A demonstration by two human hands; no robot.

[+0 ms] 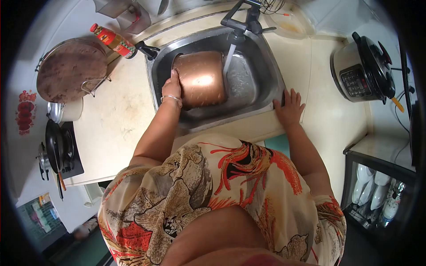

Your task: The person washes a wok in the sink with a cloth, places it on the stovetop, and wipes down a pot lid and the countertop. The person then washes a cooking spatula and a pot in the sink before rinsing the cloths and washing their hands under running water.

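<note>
Pale walls (26, 57) curve above a cream countertop (108, 122)

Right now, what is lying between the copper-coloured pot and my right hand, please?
Between the copper-coloured pot and your right hand are the wet sink floor, then the sink's side wall and rim; the head view shows this.

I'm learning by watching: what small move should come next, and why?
Probably bring the right hand over to steady the copper pot: only the left hand holds it, while the right rests by the sink's edge.
</note>
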